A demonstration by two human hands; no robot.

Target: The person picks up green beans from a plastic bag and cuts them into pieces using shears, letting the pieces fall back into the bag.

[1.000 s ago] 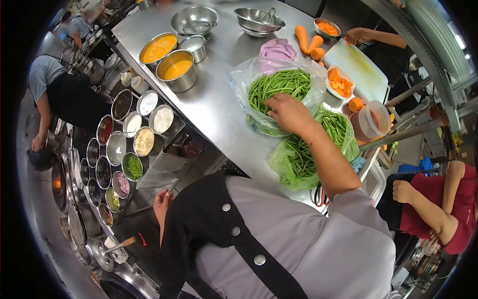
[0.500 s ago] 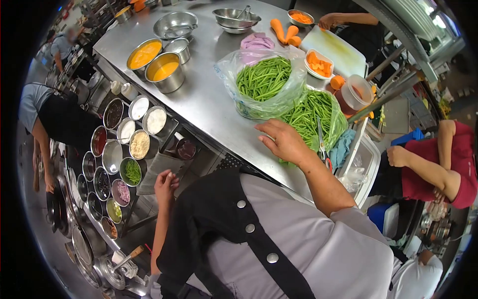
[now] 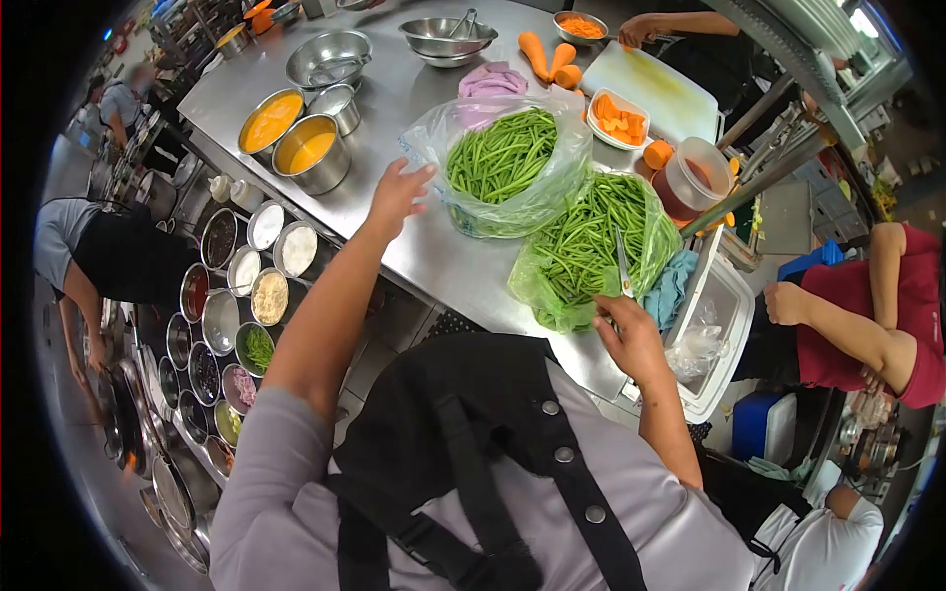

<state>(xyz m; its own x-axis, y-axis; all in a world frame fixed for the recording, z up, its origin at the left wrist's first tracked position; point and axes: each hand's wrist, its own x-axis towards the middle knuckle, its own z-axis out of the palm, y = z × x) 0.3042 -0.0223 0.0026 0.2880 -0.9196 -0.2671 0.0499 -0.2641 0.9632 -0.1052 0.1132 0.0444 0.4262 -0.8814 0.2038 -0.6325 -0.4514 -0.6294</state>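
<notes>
Right hand (image 3: 631, 340): over the scissors (image 3: 622, 258) at the lower edge of the green bag (image 3: 540, 286), right of centre; a half second ago it hangs over bare table with nothing in it. Fingers half curled, thumb apart. Whether they grip the handles: cannot tell.

Left hand (image 3: 399, 200): up from the lower left, now above the table (image 3: 434, 264), just beside the clear bag (image 3: 478, 215). Fingers spread wide, nothing held.

Beans (image 3: 503, 155) fill the clear bag at frame centre, top; more beans (image 3: 603, 225) lie in the green bag below and right of it. The scissors' blades rest on these, points toward the top of the frame. Judgement: attention passes from handling beans to the tool, with the left hand free for the clear bag.

Hard to make out: scissor handles, covered by the right hand; right fingertips, partly lost against the green bag; depth of beans, hidden by plastic. Co-worker's hand (image 3: 639, 30), top right: any held item unclear. Red-shirted person (image 3: 867, 315), right edge: head not visible.
</notes>
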